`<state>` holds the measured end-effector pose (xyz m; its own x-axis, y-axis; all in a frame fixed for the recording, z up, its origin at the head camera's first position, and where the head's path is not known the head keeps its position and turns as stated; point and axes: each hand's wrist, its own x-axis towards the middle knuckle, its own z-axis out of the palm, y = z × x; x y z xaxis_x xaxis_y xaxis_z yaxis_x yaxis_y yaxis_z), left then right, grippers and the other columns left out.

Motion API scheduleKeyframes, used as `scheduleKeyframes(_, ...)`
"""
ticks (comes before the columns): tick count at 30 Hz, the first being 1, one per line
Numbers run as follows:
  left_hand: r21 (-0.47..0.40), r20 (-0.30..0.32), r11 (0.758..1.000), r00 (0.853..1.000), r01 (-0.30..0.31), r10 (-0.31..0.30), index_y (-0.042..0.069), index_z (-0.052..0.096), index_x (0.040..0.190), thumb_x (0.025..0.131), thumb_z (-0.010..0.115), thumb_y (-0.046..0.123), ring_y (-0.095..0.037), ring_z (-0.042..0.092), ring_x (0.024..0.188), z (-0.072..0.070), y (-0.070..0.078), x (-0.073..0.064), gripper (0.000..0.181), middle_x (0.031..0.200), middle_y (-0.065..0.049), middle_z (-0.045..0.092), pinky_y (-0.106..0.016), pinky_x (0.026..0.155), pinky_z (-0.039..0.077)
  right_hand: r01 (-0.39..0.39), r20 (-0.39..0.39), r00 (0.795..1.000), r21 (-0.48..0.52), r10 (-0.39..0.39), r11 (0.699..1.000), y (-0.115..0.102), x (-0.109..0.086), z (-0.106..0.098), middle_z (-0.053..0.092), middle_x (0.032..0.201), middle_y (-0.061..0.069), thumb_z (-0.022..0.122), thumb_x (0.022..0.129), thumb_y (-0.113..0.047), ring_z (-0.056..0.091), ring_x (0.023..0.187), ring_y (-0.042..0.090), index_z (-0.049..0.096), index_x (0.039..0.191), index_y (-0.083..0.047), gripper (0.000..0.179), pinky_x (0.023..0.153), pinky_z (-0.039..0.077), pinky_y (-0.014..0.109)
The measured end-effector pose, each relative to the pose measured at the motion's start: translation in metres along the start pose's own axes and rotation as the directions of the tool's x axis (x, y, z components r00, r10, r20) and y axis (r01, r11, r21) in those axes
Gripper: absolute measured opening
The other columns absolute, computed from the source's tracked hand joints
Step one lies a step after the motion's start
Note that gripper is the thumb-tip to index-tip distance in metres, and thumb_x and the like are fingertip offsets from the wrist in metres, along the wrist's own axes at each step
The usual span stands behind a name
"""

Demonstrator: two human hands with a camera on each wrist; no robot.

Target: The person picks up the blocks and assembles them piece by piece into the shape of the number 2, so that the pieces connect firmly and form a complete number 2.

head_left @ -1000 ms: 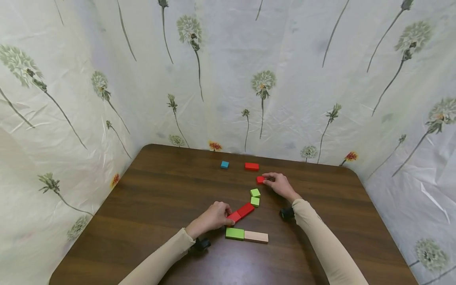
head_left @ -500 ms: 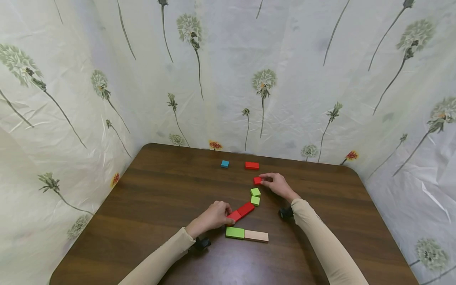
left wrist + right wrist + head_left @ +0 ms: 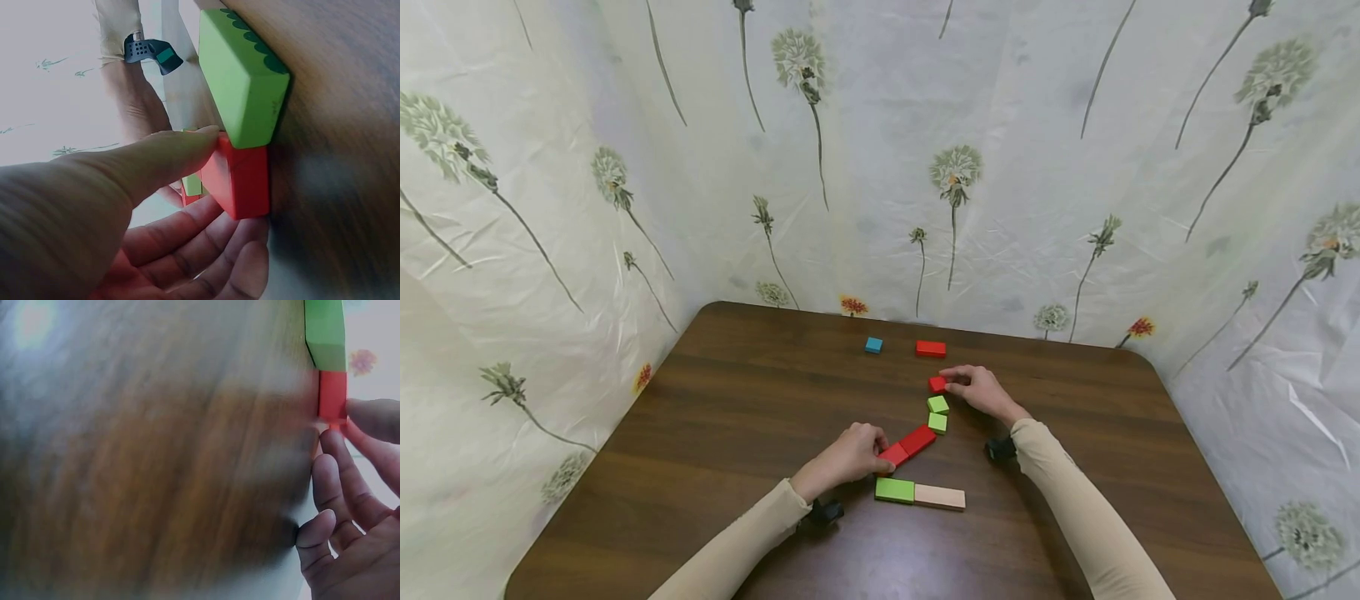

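Note:
My left hand (image 3: 847,454) grips the near end of a red block (image 3: 894,455), which lies end to end with a longer red block (image 3: 917,442) in a slanting row. In the left wrist view, thumb and fingers lie on either side of that gripped red block (image 3: 247,181). My right hand (image 3: 985,392) pinches a small red block (image 3: 936,384) between thumb and fingers. Just nearer to me, two small light-green blocks (image 3: 937,405) stand between it and the slanting row. The right wrist view shows the pinched block (image 3: 332,395) close to a green one (image 3: 328,355).
In front of the slanting row, a green block (image 3: 894,490) lies end to end with a bare-wood block (image 3: 940,497). Toward the back of the brown table (image 3: 760,375) sit a small blue block (image 3: 873,345) and a red block (image 3: 931,348). Flower-patterned cloth (image 3: 865,150) hangs behind.
My right hand has slid the small red block left and slightly toward me, closer to the green blocks, turning it a little. The left hand has kept its hold in place.

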<state>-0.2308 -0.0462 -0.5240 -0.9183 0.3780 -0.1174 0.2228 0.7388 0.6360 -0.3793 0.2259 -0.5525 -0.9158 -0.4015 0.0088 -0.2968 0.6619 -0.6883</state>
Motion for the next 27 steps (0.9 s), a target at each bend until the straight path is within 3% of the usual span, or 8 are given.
scheduleKeyframes(17,0.001,-0.002,1.000,1.000,-0.009,0.009,0.004,0.069,0.089,0.079,0.080,0.022,-0.007,0.044,0.058,-0.0006,-0.0004,0.0000,0.023,0.067,0.003,0.053,-0.020,0.053,0.037,-0.014,0.009,1.000,0.012,0.014,1.000,-0.0059,0.0023,0.0031,0.064,0.125,0.009,0.063,0.095,-0.022,0.058,0.109,0.024,0.064,0.126,-0.012,0.033,0.094,0.047,0.044)
scheduleKeyframes(27,0.002,-0.001,1.000,1.000,-0.008,0.008,0.004,0.069,0.089,0.079,0.080,0.022,-0.007,0.044,0.058,-0.0006,-0.0010,0.0007,0.023,0.067,0.003,0.054,-0.020,0.053,0.038,0.007,0.013,1.000,0.049,-0.007,0.999,-0.0068,0.0036,0.0050,0.069,0.114,0.005,0.064,0.094,-0.021,0.062,0.104,0.020,0.066,0.124,-0.014,0.031,0.092,0.049,0.041)
